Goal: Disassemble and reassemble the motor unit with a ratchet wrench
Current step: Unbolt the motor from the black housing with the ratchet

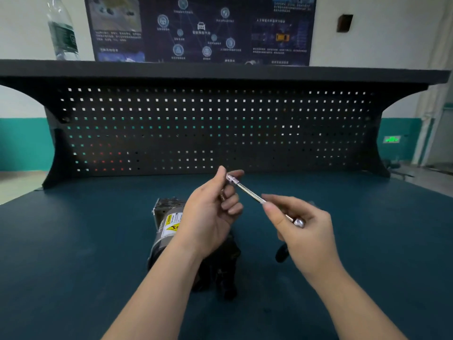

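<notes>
Two bare forearms reach in from the bottom edge over a dark blue-green table (367,241). Both hands hold one slim silver ratchet wrench (250,192) in the air above the table's middle. The left hand (210,217) pinches the wrench's far tip between thumb and forefinger, its other fingers curled. The right hand (301,229) grips the near end, fingers curled round it; a rounded metal head (298,222) shows between them, and the rest of that end is hidden in the palm.

The motor unit (164,229) lies on the table under the left wrist, near the middle. Only its grey cylinder with a yellow warning label shows plainly; its dark lower part is lost in shadow behind the arm.

A black pegboard (196,123) rises along the table's far edge. On the shelf above it a clear bottle (62,30) stands at the left, its top cut off.
</notes>
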`<state>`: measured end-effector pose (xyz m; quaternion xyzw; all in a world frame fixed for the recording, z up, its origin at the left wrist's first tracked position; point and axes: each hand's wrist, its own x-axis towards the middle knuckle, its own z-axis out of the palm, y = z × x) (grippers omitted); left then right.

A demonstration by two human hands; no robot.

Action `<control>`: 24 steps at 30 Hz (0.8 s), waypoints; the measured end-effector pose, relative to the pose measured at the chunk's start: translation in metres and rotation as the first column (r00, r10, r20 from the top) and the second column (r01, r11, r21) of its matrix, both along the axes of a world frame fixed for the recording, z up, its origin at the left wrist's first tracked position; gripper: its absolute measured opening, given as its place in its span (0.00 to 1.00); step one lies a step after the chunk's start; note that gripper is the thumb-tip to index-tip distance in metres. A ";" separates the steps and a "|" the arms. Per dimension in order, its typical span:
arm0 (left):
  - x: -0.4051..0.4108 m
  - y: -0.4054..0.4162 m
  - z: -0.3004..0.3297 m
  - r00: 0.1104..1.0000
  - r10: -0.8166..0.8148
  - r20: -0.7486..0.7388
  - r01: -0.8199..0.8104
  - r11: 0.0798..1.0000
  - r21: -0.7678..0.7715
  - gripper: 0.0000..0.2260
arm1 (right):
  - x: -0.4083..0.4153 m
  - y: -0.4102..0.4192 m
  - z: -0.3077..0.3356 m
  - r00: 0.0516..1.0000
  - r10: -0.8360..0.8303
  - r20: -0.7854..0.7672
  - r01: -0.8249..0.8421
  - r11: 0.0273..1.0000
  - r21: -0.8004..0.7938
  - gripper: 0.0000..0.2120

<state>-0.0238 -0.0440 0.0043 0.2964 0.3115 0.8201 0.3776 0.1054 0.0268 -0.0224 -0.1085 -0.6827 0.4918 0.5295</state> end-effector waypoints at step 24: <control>-0.013 -0.020 0.004 0.905 0.097 0.413 -0.174 0.973 0.153 0.13 | -0.029 -0.050 0.021 0.959 -0.238 0.151 0.184 0.934 0.305 0.08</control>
